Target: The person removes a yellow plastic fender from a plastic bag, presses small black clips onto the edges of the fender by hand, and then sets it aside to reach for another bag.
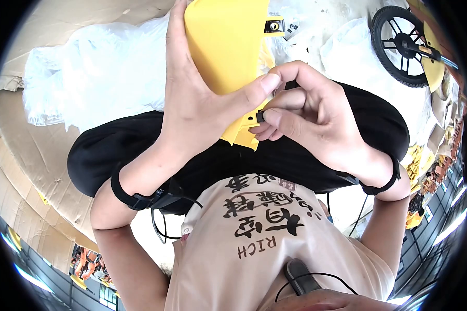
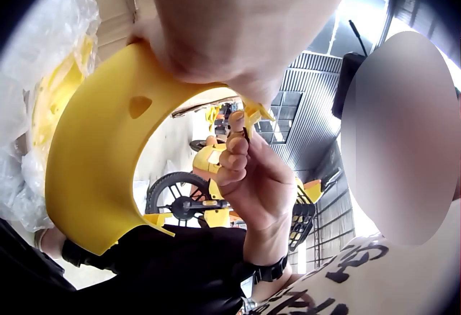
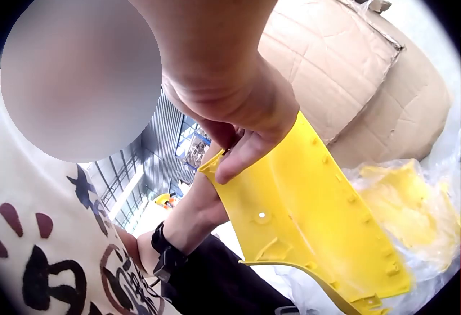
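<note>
A curved yellow plastic panel (image 1: 220,49) is held up over the lap by my left hand (image 1: 200,106), its thumb lying across the near edge. At the panel's lower corner my right hand (image 1: 319,116) pinches a small black clip (image 1: 260,116) between thumb and fingers, right at a yellow tab with a hole. Another dark clip (image 1: 275,26) sits on the panel's upper side edge. The right wrist view shows the panel's ribbed inner face (image 3: 310,207), with the right-hand fingers at its corner. Part of the clip is hidden by the fingertips.
Clear plastic wrapping (image 1: 101,72) lies on cardboard (image 1: 28,150) at the left. A spoked black wheel (image 1: 399,46) stands at the upper right. Small black pieces (image 1: 292,28) lie beyond the panel. The right wrist view has another yellow part (image 3: 410,203) in plastic wrap.
</note>
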